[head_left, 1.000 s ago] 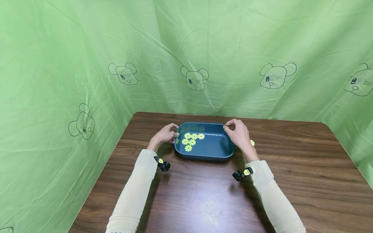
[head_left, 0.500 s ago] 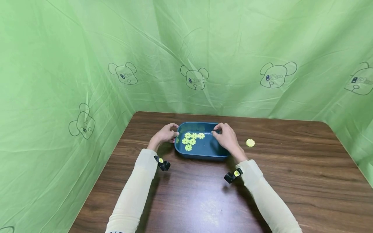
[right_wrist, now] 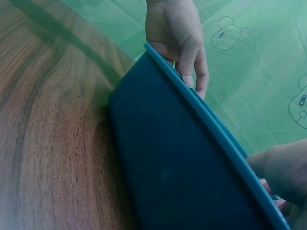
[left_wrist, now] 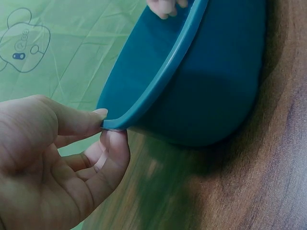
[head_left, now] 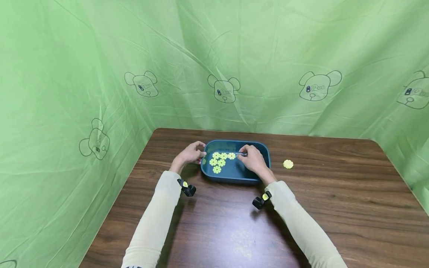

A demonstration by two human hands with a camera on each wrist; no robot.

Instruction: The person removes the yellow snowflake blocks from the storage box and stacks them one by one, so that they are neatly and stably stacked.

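A dark blue oblong plastic basin (head_left: 231,179) stands upright on the table. Several yellow-green flower-shaped pieces (head_left: 221,163) lie flat on its floor toward the left. My left hand (head_left: 189,153) pinches the rim at the left end, thumb on the inside and fingers beneath the lip, plain in the left wrist view. Inside the basin, right of the flower-shaped pieces, my right hand (head_left: 253,160) reaches down with curled fingers, thumb and fingertips close together. Whether anything is between those fingertips is hidden; the right wrist view shows the hand (right_wrist: 283,167) partly behind the basin wall.
One pale yellow flower-shaped piece (head_left: 288,164) lies on the brown wooden table (head_left: 335,193) to the right of the basin. A green curtain (head_left: 268,48) printed with bear heads hangs behind and to the left of the table.
My right hand has moved left and lower, from the basin's right end to beside the flower-shaped pieces, uncovering the loose piece on the table. My left hand has stayed on the rim.
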